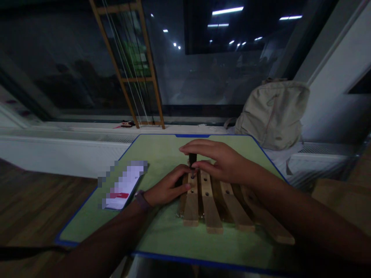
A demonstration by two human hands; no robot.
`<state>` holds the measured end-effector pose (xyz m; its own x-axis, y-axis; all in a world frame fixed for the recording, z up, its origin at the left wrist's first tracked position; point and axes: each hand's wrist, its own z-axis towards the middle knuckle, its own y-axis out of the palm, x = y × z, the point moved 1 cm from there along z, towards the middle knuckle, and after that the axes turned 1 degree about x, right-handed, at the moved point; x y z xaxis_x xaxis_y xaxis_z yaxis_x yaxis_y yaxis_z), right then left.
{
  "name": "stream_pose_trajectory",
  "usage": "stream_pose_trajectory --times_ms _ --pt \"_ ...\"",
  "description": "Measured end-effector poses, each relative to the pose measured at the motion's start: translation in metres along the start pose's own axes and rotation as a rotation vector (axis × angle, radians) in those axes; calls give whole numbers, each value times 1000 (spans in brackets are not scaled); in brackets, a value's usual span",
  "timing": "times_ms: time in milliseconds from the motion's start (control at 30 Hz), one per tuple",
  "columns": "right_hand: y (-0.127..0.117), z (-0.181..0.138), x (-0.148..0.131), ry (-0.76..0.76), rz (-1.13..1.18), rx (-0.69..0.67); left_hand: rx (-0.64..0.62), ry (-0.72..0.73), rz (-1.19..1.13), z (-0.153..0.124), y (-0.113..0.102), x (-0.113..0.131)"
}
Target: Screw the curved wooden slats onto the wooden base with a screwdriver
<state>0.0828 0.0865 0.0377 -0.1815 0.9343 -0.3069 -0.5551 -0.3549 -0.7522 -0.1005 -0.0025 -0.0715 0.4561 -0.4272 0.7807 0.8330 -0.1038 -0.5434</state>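
Observation:
My right hand (223, 158) is curled over the black handle of an upright screwdriver (193, 159), thumb low on its side and fingers across the top. The screwdriver's tip meets the leftmost wooden slat (191, 210) near a drilled hole. My left hand (169, 185) grips the left edge of this slat and the brown piece under it, its thumb lying beside the holes. A second slat (213, 214) with two dark holes lies just to the right. Further right are a third slat (237, 212) and a fourth slat (275, 224), partly hidden under my right forearm.
The slats rest on a green table (162, 241) with a blue rim. A phone (126, 187) with a lit screen lies left of my left hand. Behind the table, a beige backpack (274, 116) and a wooden frame with strings (156, 92) stand by the dark window.

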Motion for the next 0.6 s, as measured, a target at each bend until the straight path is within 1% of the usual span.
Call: stream_pose_trajectory --times_ms 133,300,433,600 --pt "-5 -1 1 142 -2 0 0 -2 -9 0 1 0" --pt "-4 -2 -1 110 -108 -9 18 -5 -15 2 0 2" --pt "-3 -4 -4 65 -70 -10 17 4 -29 2 1 3" --pt "-2 -5 -1 122 -44 17 0 4 -27 2 0 6"
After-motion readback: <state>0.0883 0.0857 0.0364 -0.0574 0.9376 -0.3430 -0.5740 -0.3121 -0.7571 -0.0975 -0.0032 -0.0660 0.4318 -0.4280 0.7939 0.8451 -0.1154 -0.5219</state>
